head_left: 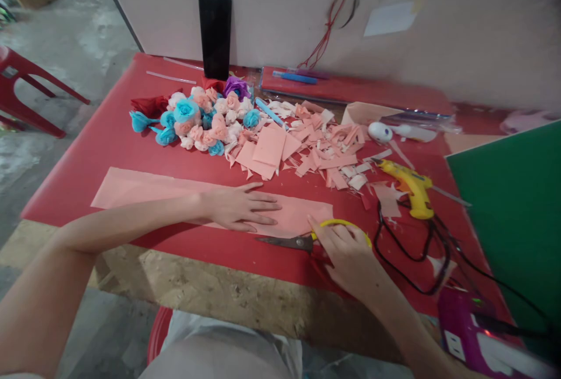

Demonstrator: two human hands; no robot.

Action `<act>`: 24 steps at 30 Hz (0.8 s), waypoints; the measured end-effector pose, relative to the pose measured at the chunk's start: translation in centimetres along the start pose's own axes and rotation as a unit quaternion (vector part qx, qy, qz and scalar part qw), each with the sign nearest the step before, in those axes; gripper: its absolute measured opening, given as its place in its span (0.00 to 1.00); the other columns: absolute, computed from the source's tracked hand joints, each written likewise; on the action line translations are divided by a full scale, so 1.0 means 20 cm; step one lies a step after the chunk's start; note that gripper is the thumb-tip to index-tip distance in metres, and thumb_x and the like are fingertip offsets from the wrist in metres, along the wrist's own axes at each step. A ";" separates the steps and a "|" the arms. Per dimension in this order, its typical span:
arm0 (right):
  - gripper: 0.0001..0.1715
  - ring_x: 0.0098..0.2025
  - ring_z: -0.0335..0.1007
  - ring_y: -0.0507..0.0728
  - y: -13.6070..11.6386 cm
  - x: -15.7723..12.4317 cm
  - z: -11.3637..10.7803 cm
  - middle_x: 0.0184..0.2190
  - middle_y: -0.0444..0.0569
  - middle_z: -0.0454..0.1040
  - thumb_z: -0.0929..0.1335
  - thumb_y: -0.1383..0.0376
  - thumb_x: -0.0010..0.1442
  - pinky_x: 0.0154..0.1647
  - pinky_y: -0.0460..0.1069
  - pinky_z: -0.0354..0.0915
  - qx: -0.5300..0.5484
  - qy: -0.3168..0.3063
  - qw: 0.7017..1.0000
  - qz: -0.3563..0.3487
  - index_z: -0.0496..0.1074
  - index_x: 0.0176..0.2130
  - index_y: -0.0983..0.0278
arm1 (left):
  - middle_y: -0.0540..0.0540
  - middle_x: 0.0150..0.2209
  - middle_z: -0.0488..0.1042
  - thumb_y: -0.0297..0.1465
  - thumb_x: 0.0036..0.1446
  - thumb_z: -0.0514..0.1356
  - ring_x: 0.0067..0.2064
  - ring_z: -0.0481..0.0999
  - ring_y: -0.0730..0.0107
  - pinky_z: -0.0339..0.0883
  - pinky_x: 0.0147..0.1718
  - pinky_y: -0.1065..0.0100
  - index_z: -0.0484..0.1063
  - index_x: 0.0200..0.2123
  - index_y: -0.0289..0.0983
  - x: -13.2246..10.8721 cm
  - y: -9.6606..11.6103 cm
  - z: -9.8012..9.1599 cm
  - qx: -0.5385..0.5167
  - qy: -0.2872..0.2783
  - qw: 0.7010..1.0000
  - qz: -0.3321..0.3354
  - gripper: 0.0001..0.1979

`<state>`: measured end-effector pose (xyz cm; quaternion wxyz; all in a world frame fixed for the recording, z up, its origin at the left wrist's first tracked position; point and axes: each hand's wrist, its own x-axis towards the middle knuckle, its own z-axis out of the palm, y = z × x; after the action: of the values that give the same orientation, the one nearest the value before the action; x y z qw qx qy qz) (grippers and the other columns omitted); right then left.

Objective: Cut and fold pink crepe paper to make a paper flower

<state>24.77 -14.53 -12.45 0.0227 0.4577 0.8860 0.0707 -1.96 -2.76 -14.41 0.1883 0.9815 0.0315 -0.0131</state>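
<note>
In the head view, the left hand [239, 207] lies flat on the long pink paper strip [144, 189], fingers open and spread, palm down — nothing gripped, only pressed. The strip lies lengthwise across the near part of the red counter [87, 151]. Its right end is just beside the scissors [289, 243], whose dark blades are closed and point left along the strip's lower edge. The right hand [346, 253] covers the yellow handle; its fingers curl over the loops, but I cannot tell whether they have closed through them (the back of the hand hides that). In my judgement the work goes best with the flat hand near the scissors' end, so the thin paper cannot creep or buckle, and with its fingertips well off the blades' line. Pink scraps [319, 151] and paper flowers [201, 119] lie further back, apart from the strip. The yellow glue gun [412, 186] and its black cord [394, 250] sit near the right wrist — the cord looks the likeliest snag for that arm.
</note>
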 end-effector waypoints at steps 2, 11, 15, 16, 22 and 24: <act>0.47 0.34 0.62 0.58 0.00 0.00 0.00 0.32 0.49 0.73 0.66 0.72 0.41 0.38 0.52 0.55 -0.012 0.011 1.000 -0.005 0.51 0.60 0.74 | 0.44 0.64 0.51 0.38 0.63 0.46 0.65 0.48 0.65 0.33 0.63 0.53 0.57 0.59 0.42 0.00 0.00 0.00 -0.002 0.008 1.000 0.005 0.22; 0.40 0.32 0.62 0.57 0.01 -0.03 0.01 0.31 0.50 0.73 0.63 0.74 0.47 0.36 0.51 0.56 -0.011 0.034 0.999 -0.028 0.51 0.59 0.74 | 0.47 0.63 0.53 0.35 0.62 0.46 0.65 0.51 0.65 0.33 0.63 0.54 0.59 0.58 0.47 0.00 0.00 0.03 -0.036 0.029 0.999 -0.015 0.21; 0.38 0.30 0.62 0.56 0.01 -0.06 0.00 0.30 0.49 0.73 0.61 0.75 0.50 0.36 0.51 0.56 -0.019 0.037 0.998 -0.046 0.49 0.60 0.75 | 0.45 0.64 0.52 0.35 0.63 0.44 0.65 0.50 0.67 0.33 0.63 0.54 0.59 0.58 0.44 0.00 0.00 0.03 -0.022 0.025 0.999 -0.009 0.21; 0.36 0.31 0.62 0.56 0.01 -0.06 0.00 0.30 0.49 0.73 0.61 0.75 0.51 0.36 0.51 0.56 -0.022 0.032 0.998 -0.050 0.51 0.59 0.75 | 0.45 0.63 0.53 0.35 0.63 0.43 0.65 0.51 0.67 0.34 0.63 0.54 0.59 0.58 0.44 0.00 0.00 0.03 -0.022 0.029 0.999 -0.006 0.21; 0.27 0.34 0.63 0.57 0.00 -0.07 0.00 0.36 0.52 0.75 0.63 0.72 0.50 0.40 0.52 0.57 -0.017 -0.006 0.999 -0.028 0.64 0.51 0.74 | 0.45 0.63 0.54 0.34 0.62 0.44 0.64 0.52 0.65 0.35 0.63 0.54 0.59 0.58 0.45 0.00 -0.01 0.03 -0.034 0.049 0.998 -0.001 0.21; 0.26 0.39 0.64 0.58 -0.01 -0.07 -0.01 0.39 0.54 0.75 0.63 0.71 0.49 0.43 0.53 0.57 0.002 -0.016 1.000 0.005 0.65 0.50 0.73 | 0.45 0.63 0.54 0.34 0.62 0.44 0.64 0.53 0.65 0.35 0.63 0.53 0.59 0.58 0.45 0.00 -0.01 0.04 -0.036 0.047 0.998 -0.001 0.21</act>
<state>25.36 -15.71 -12.40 0.0353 0.4635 0.8832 0.0623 -2.06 -2.87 -15.15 0.2221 0.9735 0.0419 0.0343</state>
